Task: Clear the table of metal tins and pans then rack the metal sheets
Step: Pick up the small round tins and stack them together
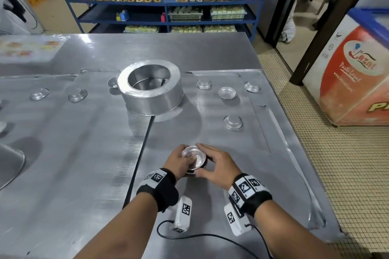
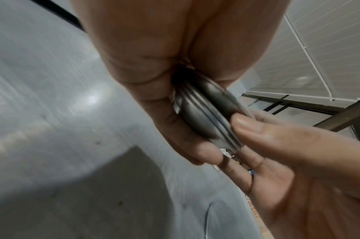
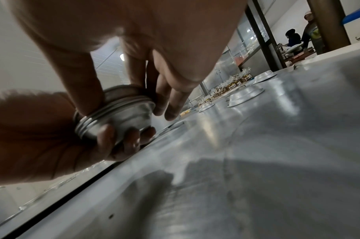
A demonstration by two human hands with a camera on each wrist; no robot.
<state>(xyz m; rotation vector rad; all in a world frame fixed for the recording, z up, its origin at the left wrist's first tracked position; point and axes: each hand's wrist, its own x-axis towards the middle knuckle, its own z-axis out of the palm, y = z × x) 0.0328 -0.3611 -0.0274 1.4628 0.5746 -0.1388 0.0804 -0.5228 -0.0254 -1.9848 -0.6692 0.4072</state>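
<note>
A stack of small round metal tins point(image 1: 194, 159) is held just above the right metal sheet point(image 1: 210, 134) near the table's front. My left hand point(image 1: 179, 163) grips the stack from the left, its fingers curled underneath point(image 2: 187, 137). My right hand point(image 1: 215, 162) pinches the stack's rim point(image 3: 117, 113) between thumb and fingers from the right. A large round pan point(image 1: 150, 88) stands at the middle, across the seam between the right and left sheets point(image 1: 63, 132). Several single tins lie scattered: the nearest point(image 1: 233, 122) beyond my right hand, others further back point(image 1: 227, 92) and to the left point(image 1: 77, 94).
The table's right edge point(image 1: 311, 174) borders a tiled floor with an orange chest freezer point(image 1: 357, 69). Blue shelves of packed goods point(image 1: 164, 6) stand behind the table. A printed sheet point(image 1: 27, 48) lies at the far left. A black cable point(image 1: 189, 235) trails below my wrists.
</note>
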